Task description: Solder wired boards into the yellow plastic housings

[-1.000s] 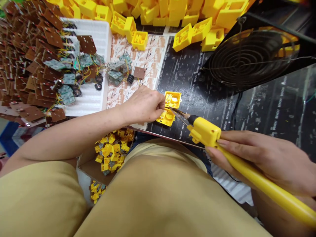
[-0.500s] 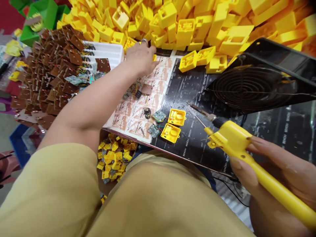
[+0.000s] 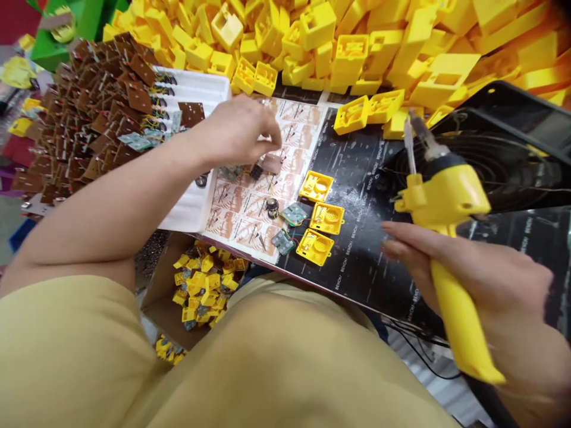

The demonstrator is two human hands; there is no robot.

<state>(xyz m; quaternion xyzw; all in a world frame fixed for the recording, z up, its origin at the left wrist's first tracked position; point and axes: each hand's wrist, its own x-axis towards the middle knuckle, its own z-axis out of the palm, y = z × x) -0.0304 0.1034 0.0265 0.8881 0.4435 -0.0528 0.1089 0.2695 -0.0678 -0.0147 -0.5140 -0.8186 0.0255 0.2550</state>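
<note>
My right hand [image 3: 495,279] is wrapped round the grip of a yellow soldering gun [image 3: 459,196], its metal tip and thin feed tube pointing up in front of the fan. My left hand [image 3: 245,131] hovers over the patterned paper sheet [image 3: 294,128], thumb and fingers curled together beside a small brown circuit board [image 3: 270,163]. What is between its fingertips, if anything, is hidden. Nearer me lie yellow open casings [image 3: 328,218] in a short column. Green circuit boards [image 3: 294,214] lie beside the lower two, with a small black round speaker [image 3: 272,206] near them.
A big heap of yellow casings [image 3: 316,30] fills the back. Brown boards [image 3: 89,119] are piled at left by a white ribbed tray [image 3: 200,89]. A black fan [image 3: 499,142] stands at right. Below the table edge, a cardboard box [image 3: 165,297] holds yellow pieces.
My left hand has come back from the yellow heap toward the brown board. A third yellow casing now lies above the other two. The soldering gun has swung from pointing left to upright.
</note>
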